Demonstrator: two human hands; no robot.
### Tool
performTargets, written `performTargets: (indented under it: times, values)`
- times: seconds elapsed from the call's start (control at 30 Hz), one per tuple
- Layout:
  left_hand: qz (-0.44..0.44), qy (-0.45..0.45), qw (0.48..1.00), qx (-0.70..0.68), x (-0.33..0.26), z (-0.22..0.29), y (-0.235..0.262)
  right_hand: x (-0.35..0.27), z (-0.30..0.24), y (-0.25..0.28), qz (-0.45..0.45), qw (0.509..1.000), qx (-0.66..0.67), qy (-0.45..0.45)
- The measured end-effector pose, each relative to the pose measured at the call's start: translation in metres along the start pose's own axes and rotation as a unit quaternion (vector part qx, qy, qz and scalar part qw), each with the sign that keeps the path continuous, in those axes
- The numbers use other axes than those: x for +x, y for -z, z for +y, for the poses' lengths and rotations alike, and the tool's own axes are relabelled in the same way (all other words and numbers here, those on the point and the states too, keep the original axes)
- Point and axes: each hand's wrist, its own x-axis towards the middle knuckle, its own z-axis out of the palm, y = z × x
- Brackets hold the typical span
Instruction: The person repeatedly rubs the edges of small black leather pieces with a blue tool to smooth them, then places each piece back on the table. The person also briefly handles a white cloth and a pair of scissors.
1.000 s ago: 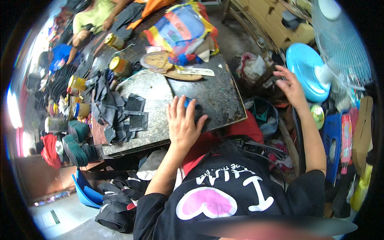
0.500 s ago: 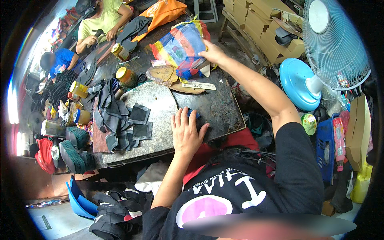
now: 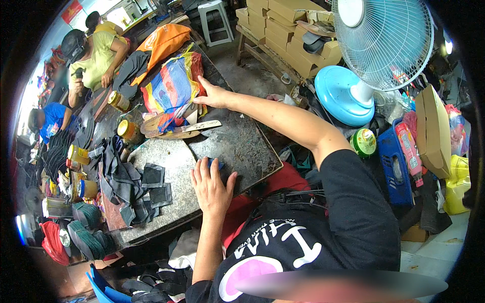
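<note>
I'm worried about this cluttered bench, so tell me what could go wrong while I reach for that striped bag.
1. The right hand stretches across to the striped woven bag, passing just above the flat blade; a drop of the wrist might catch it.
2. Open tins stand close to the bag; dragging it could tip one.
3. The left hand rests near the table edge, covering a small blue item that could slide off.

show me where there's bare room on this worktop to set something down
The dark slab is mostly bare between the left hand, the knife-like tool and its right edge. A smaller free patch lies on the grey stone slab above the black cut pieces. The left side is crowded with tins and dark scraps; the right hand reaches the striped bag.
</note>
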Motion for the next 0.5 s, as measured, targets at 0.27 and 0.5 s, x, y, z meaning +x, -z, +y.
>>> performTargets:
  times: [0.27, 0.5]
  values:
    - [0.017, -0.002, 1.000, 0.001, -0.001, -0.001, -0.001, -0.095, 0.024, 0.009, 0.018, 0.972, -0.196, 0.130]
    - [0.037, -0.007, 0.999, -0.019, -0.006, -0.007, 0.000, -0.122, 0.021, 0.005, 0.083, 0.987, -0.044, 0.134]
